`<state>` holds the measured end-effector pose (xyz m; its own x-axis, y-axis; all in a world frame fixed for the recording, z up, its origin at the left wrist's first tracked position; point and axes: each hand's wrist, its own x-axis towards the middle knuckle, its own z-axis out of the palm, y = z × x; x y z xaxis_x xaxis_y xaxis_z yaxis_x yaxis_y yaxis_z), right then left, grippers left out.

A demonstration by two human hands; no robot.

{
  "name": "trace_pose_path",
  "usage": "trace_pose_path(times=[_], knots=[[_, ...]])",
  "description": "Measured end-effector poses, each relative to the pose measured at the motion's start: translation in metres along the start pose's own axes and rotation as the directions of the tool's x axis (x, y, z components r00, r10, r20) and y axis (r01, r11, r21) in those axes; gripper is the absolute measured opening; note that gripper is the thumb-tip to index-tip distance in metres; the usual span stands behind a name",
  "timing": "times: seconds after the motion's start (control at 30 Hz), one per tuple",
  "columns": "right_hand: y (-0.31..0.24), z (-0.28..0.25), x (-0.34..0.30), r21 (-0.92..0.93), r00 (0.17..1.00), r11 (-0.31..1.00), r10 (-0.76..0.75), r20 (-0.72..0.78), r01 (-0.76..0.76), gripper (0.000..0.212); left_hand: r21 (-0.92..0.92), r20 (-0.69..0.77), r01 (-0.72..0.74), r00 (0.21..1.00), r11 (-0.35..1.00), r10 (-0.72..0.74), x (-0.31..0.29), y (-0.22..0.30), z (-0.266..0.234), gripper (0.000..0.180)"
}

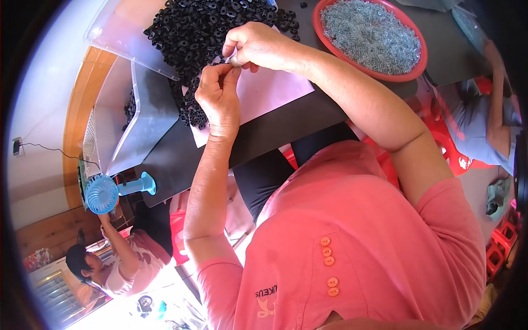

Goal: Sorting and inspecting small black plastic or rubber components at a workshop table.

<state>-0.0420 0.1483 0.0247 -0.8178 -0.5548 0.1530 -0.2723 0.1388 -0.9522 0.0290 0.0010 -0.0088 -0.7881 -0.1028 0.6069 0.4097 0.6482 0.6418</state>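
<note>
My left hand (219, 102) and my right hand (265, 48) meet over the near edge of a heap of small black plastic parts (192, 33). Fingers and thumb are pinched together on both hands, their tips almost touching. Whatever lies between them is too small and too covered to make out. Something pale shows at my right fingertips. Beneath the hands a pale pink sheet (269, 96) lies on the dark table (286, 132), with some black parts scattered on its left side.
A red round basin (422, 58) full of small shiny clear or metallic pieces stands at the right. Left are a clear plastic bin (124, 33) and a small blue fan (103, 194). One person (132, 258) sits at lower left, another (484, 115) at the right.
</note>
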Motion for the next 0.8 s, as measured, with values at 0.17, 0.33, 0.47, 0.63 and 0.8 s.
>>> trace_pose_path(times=[0.17,0.33,0.47,0.63,0.8], knots=[[0.003,0.005,-0.001,0.021,0.998,0.998,-0.052,-0.047,0.053,0.016,-0.141,0.000,0.182,0.983,0.973,-0.183,0.000,0.005,0.002,0.009],[0.000,0.007,-0.002,0.049,0.996,0.998,-0.035,-0.077,0.038,0.016,-0.397,0.105,0.521,0.844,0.756,-0.526,0.004,0.013,0.000,0.014],[0.004,0.005,0.004,0.025,0.996,0.998,-0.064,-0.067,0.066,0.018,-0.637,0.224,0.605,0.739,0.479,-0.635,0.004,0.012,0.000,0.013],[0.016,-0.004,0.012,-0.062,0.972,0.986,-0.165,-0.168,0.157,0.014,-0.500,0.149,0.603,0.767,0.622,-0.624,-0.002,0.017,0.012,0.012],[0.007,-0.003,0.009,-0.099,0.970,0.982,-0.178,-0.168,0.163,0.013,-0.098,0.043,0.360,0.933,0.928,-0.357,-0.008,0.012,0.010,0.013]])
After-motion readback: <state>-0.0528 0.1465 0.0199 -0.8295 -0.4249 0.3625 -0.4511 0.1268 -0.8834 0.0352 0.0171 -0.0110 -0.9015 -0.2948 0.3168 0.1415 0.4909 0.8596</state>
